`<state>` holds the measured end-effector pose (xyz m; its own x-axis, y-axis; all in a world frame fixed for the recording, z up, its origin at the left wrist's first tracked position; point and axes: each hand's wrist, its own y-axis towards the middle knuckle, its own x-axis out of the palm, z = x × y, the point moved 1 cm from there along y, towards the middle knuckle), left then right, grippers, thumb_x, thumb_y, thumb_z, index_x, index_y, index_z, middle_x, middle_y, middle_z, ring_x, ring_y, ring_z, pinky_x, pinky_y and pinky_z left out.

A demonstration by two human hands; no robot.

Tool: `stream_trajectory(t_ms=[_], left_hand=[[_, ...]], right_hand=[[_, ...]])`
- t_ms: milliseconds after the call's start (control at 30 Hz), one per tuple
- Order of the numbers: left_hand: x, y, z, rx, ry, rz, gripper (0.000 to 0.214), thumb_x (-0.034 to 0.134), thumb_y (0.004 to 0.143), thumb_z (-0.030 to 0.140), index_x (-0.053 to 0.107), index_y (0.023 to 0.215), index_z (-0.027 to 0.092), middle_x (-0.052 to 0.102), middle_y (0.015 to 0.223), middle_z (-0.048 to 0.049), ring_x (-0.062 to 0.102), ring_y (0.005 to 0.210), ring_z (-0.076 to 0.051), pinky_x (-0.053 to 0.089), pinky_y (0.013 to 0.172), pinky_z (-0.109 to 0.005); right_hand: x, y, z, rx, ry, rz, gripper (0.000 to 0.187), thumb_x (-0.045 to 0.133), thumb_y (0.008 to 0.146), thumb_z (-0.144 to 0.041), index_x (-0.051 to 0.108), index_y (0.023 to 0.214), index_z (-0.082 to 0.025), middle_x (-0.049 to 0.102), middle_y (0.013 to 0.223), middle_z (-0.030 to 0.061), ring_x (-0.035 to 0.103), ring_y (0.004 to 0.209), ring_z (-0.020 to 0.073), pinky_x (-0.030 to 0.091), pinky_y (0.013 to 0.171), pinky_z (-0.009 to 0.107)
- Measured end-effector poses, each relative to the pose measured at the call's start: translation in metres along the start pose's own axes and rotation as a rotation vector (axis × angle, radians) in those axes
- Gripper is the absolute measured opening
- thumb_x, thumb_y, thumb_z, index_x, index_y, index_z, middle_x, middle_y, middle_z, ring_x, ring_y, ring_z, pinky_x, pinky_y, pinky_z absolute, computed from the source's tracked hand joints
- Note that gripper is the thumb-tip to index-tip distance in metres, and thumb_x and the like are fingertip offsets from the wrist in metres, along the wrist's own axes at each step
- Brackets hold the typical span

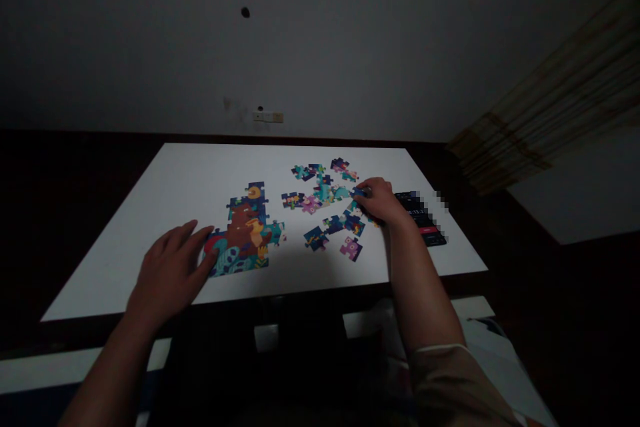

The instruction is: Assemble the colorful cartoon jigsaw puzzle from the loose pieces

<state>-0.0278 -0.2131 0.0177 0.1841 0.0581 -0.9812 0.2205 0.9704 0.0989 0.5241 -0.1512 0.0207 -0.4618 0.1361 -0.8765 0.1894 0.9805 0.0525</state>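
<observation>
**Blue puzzle piece (358, 193) held by the right hand (375, 201) on a white desk (140, 240)**

The right forearm is stretched forward over the desk, and the right hand is placed at the edge of a scattered group of loose puzzle pieces (320, 197). Its wrist is bent a little and the back of the hand is turned upward. The fingers (369, 187) of this hand are curled down and closed, and the blue puzzle piece appears to be gripped at their tips, although it is partly hidden by them.

The left hand (170, 273) is held low over the near part of the desk, with the palm turned down and the arm coming from the lower left. Its fingers are open and slightly spread, nothing is gripped, and the left edge of the joined puzzle (245, 233) is touched by the hand.

The joined puzzle, in brown, blue and teal colours, is lying flat between the two hands, just left of the loose pieces. A dark flat object (423, 220), partly blurred, is placed beside the right hand. A beige sleeve (440, 380) is seen on the right arm.
</observation>
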Motion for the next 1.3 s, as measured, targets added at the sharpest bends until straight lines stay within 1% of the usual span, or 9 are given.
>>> stream_trajectory(t_ms=[167,267,333,500,667,833,1033,1167,1300], left_hand=[[0.001,0.001,0.000,0.010,0.009,-0.001,0.084,0.033,0.119,0.072,0.076,0.170,0.021,0.064,0.184,-0.0225,0.059,0.170,-0.048,0.048,0.141,-0.069],[0.002,0.000,0.000,0.008,-0.002,0.014,0.082,0.035,0.119,0.072,0.076,0.170,0.023,0.065,0.184,-0.0216,0.059,0.170,-0.048,0.049,0.139,-0.071],[0.002,0.000,0.000,0.005,-0.012,0.022,0.080,0.037,0.119,0.071,0.077,0.170,0.023,0.065,0.184,-0.0221,0.059,0.169,-0.050,0.050,0.138,-0.073],[0.002,-0.001,-0.001,0.005,-0.029,0.036,0.075,0.042,0.118,0.069,0.078,0.168,0.027,0.067,0.182,-0.0194,0.059,0.167,-0.049,0.050,0.138,-0.073],[0.002,0.000,0.000,0.017,-0.017,0.014,0.084,0.034,0.119,0.072,0.077,0.169,0.021,0.065,0.183,-0.0235,0.058,0.169,-0.049,0.048,0.140,-0.072],[0.002,0.001,0.000,0.020,-0.004,0.022,0.080,0.036,0.119,0.070,0.077,0.168,0.022,0.067,0.182,-0.0217,0.059,0.169,-0.048,0.048,0.141,-0.070],[0.002,0.000,0.000,0.015,-0.008,0.014,0.077,0.040,0.117,0.067,0.076,0.169,0.023,0.066,0.183,-0.0208,0.058,0.169,-0.049,0.048,0.140,-0.071],[0.001,0.000,0.001,0.017,-0.009,0.011,0.080,0.038,0.118,0.068,0.076,0.169,0.020,0.064,0.185,-0.0226,0.058,0.169,-0.050,0.047,0.140,-0.071],[0.001,0.001,0.000,0.009,-0.020,0.009,0.078,0.040,0.117,0.068,0.076,0.169,0.023,0.065,0.184,-0.0204,0.059,0.169,-0.049,0.048,0.140,-0.072]], right_hand=[[0.006,0.002,0.007,-0.012,-0.004,0.026,0.032,0.078,0.099,-0.026,0.086,0.130,-0.023,0.078,0.153,0.0176,0.067,0.150,0.0407,0.051,0.137,0.058],[0.005,0.003,0.010,-0.010,-0.037,0.059,0.045,0.067,0.099,-0.018,0.086,0.140,-0.020,0.080,0.152,0.0202,0.069,0.149,0.0410,0.052,0.135,0.058],[0.004,0.003,0.009,-0.020,-0.082,0.076,0.049,0.061,0.100,-0.014,0.087,0.140,-0.017,0.081,0.151,0.0213,0.070,0.147,0.0410,0.051,0.135,0.057],[0.003,0.002,0.004,0.002,-0.161,0.096,0.044,0.060,0.107,-0.020,0.091,0.138,-0.018,0.083,0.148,0.0209,0.071,0.140,0.0410,0.053,0.129,0.056],[0.005,0.002,0.006,-0.022,-0.190,0.079,0.045,0.057,0.112,-0.021,0.092,0.139,-0.017,0.083,0.149,0.0217,0.071,0.139,0.0402,0.053,0.129,0.056],[0.006,0.003,0.009,-0.033,-0.188,0.073,0.046,0.056,0.112,-0.021,0.091,0.141,-0.015,0.082,0.150,0.0222,0.070,0.142,0.0402,0.052,0.129,0.055],[0.007,0.003,0.010,-0.030,-0.164,0.069,0.047,0.054,0.112,-0.022,0.091,0.142,-0.016,0.081,0.150,0.0219,0.069,0.142,0.0405,0.052,0.127,0.055],[0.007,0.003,0.011,-0.033,-0.158,0.069,0.048,0.054,0.112,-0.023,0.091,0.142,-0.017,0.081,0.150,0.0222,0.069,0.142,0.0410,0.052,0.127,0.056],[0.007,0.004,0.011,-0.035,-0.156,0.064,0.045,0.056,0.112,-0.025,0.091,0.140,-0.017,0.081,0.151,0.0222,0.069,0.143,0.0409,0.051,0.129,0.056]])
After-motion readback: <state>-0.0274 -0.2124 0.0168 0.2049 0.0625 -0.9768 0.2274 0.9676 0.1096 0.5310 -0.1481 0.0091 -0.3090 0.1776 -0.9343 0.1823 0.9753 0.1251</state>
